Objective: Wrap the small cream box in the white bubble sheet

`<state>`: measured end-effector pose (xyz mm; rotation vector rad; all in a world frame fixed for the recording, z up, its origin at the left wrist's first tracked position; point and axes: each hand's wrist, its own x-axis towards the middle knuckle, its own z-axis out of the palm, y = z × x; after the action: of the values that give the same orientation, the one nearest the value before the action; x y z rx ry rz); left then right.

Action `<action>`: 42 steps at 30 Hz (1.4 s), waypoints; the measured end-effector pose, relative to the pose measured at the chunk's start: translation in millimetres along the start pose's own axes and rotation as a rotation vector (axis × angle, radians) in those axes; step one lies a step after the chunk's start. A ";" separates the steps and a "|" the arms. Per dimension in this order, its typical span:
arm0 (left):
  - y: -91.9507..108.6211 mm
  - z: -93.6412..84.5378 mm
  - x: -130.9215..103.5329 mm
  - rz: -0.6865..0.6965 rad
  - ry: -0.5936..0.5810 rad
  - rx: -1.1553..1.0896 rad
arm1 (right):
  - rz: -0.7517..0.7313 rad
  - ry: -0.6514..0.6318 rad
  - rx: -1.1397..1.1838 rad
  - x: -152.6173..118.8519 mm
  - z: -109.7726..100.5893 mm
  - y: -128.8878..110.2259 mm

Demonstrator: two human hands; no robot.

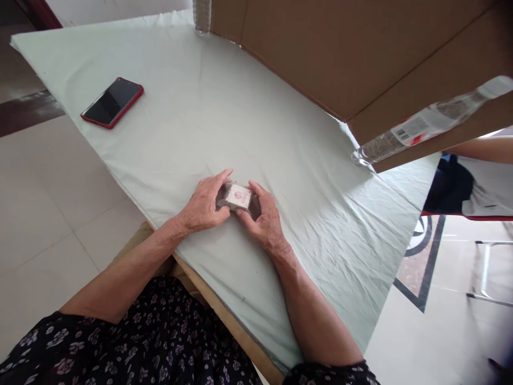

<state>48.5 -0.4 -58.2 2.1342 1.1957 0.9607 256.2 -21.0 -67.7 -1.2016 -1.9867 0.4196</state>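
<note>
Near the front edge of the table, a small white pack with a red print (239,197) sits between my two hands. It looks like a deck of playing cards, but its kind is not certain. My left hand (208,202) grips its left end, with the thumb at the near side and the fingers at the far side. The right end is held by my right hand (262,214) in the same way, fingers curved around it. Dark gaps show between the pack and each palm. The pack's underside is hidden.
A pale green cloth (168,117) covers the table. A phone in a red case (113,102) lies at the left. At the right stands a large cardboard panel (296,48) with a plastic bottle (428,125) against it and another clear bottle (202,16) at its far end. Someone's arm (481,149) shows behind it.
</note>
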 end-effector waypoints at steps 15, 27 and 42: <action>1.8 0.9 -0.9 0.100 0.015 0.051 | -0.077 0.121 -0.037 0.9 -5.5 -7.9; 7.4 2.1 -1.5 0.257 0.049 0.098 | -0.046 0.132 -0.186 3.4 -11.4 -8.8; 12.0 2.0 1.5 0.079 -0.051 0.003 | -0.097 0.190 -0.246 17.3 -17.3 -15.9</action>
<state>56.7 -5.1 -50.4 2.2093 1.0960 0.9329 254.9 -16.0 -38.9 -1.2380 -1.9605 0.0109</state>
